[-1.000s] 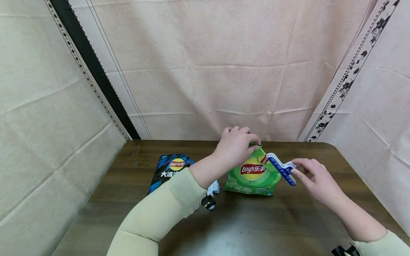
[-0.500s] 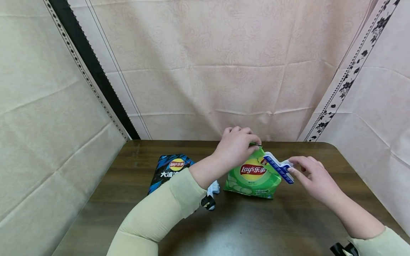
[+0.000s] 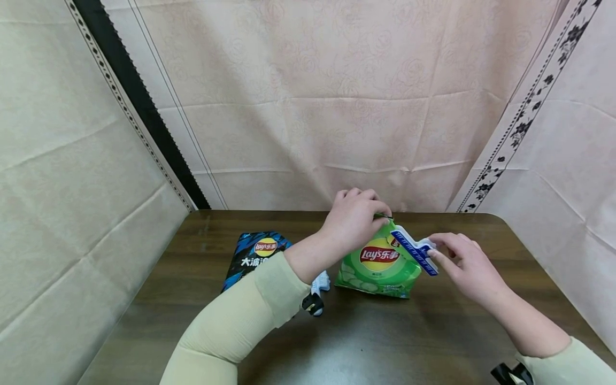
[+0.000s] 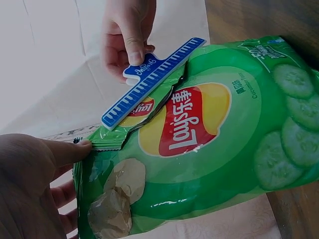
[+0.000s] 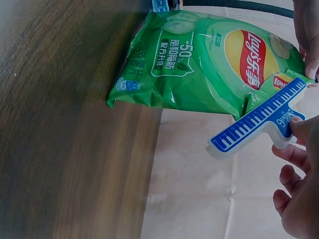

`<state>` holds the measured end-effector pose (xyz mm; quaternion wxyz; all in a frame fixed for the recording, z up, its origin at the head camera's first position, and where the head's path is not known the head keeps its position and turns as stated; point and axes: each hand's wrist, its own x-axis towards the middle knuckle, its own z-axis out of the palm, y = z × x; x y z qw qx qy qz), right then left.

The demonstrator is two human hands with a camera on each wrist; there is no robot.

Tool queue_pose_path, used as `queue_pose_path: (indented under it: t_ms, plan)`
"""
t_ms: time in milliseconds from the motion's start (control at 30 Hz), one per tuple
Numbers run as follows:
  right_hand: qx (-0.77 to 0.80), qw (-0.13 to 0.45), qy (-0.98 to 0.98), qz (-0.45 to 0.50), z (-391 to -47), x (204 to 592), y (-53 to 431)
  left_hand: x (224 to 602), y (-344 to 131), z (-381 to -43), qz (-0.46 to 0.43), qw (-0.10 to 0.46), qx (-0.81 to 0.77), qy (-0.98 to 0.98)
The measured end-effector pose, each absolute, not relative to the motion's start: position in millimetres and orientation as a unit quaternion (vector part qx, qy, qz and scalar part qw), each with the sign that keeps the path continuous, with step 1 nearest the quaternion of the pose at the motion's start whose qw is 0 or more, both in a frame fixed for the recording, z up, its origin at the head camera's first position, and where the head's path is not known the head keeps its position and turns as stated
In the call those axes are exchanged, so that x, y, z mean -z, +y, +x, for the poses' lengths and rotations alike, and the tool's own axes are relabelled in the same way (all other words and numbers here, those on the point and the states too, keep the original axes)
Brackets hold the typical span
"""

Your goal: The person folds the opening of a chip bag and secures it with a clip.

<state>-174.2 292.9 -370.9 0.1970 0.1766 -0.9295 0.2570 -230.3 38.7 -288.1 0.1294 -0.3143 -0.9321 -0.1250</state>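
A green Lay's chip bag (image 3: 377,272) stands on the table with its top edge folded over. My left hand (image 3: 353,222) pinches the upper left corner of that fold, thumb in front, as the left wrist view shows. In my right hand (image 3: 467,262) is a blue and white bag clip (image 3: 415,250) with a piano-key pattern, pinched by its handle between thumb and fingers. The clip (image 4: 154,82) lies slantwise along the folded flap (image 4: 149,107). Whether its jaws bite the flap I cannot tell.
A black and blue Lay's bag (image 3: 252,254) lies to the left, partly behind my left forearm. Beside that forearm a light blue and white object (image 3: 321,282) shows, mostly hidden. The brown wooden table (image 3: 375,342) ends at pale cloth hangings (image 3: 308,133).
My right hand has moved slightly left and up, bringing the clip farther over the folded flap. The bag's bottom has shifted a little toward me; my left hand has stayed nearly still.
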Motion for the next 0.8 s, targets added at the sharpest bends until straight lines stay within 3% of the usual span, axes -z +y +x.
queue_pose_path:
  t_ms: [800]
  plan:
    - [-0.255, 0.200, -0.928, 0.184, -173.1, 367.9, 292.1, 291.0, 36.4, -231.5, -0.309, 0.147, 0.144, -0.929]
